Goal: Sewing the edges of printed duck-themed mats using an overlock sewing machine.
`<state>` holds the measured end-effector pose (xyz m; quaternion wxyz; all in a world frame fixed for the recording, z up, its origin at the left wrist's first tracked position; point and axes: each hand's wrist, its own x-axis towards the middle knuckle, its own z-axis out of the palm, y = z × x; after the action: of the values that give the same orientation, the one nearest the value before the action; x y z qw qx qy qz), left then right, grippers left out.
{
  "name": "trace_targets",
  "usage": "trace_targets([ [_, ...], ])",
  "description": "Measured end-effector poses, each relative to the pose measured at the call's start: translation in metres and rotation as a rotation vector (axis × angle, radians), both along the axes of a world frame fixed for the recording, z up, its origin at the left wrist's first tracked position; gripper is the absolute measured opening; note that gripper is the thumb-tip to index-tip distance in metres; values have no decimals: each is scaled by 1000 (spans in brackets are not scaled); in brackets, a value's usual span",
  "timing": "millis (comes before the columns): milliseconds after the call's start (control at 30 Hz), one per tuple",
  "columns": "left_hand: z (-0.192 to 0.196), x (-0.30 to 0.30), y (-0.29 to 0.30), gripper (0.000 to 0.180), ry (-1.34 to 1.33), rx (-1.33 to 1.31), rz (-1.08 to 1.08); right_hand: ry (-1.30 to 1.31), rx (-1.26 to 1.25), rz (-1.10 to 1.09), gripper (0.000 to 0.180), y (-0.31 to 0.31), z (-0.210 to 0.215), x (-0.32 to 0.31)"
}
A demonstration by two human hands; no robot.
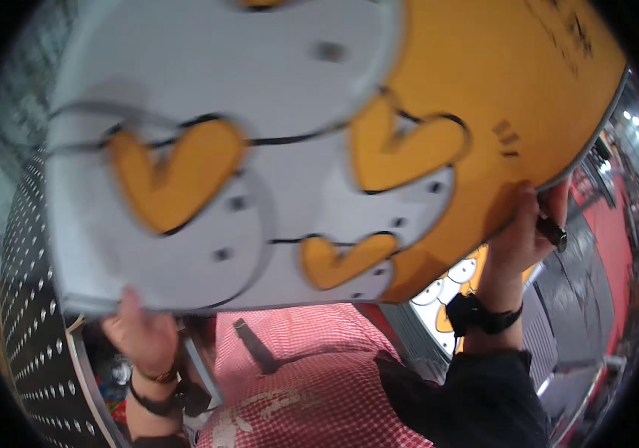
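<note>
Big grey and orange board (259, 149) fills the upper frame, held up close to the camera, tilted; orange heart shapes and dark curved lines on its grey face; L hand (142, 334) grips its lower edge at 7 o'clock, thumb up on the face, other fingers hidden behind; R hand (522, 231) clamps the rim at 3 o'clock, fingers curled over the edge, also pinching a dark pen (552, 232); black bands on both wrists; red checked apron (312, 373) at 6 o'clock; perforated black panel (35, 328) at 8 o'clock.
</note>
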<state>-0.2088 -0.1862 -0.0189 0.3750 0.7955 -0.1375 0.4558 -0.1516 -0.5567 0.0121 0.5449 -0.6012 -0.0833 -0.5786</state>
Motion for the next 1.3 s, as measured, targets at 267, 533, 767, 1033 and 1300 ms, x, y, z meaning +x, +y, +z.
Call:
trace_targets([
  [267, -108, 82, -203, 27, 1412, -482, -1242, 539, 250, -340, 36, -227, -177, -137],
  [533, -123, 91, -131, 34, 1310, 33, -1019, 1273, 396, -740, 20, -285, -311, -169],
  [767, -100, 80, -49, 29, 1343, -596, -625, 1322, 251, -699, 20, -290, -303, -171],
  [1033, -63, 34, 42, 30, 929, -614, -312, 1697, -1265, -1495, 27, -331, -332, -155],
  [1300, 4, -175, 220, 34, 568, 174, 1042, 745, -858, -641, 30, -132, -169, 43],
])
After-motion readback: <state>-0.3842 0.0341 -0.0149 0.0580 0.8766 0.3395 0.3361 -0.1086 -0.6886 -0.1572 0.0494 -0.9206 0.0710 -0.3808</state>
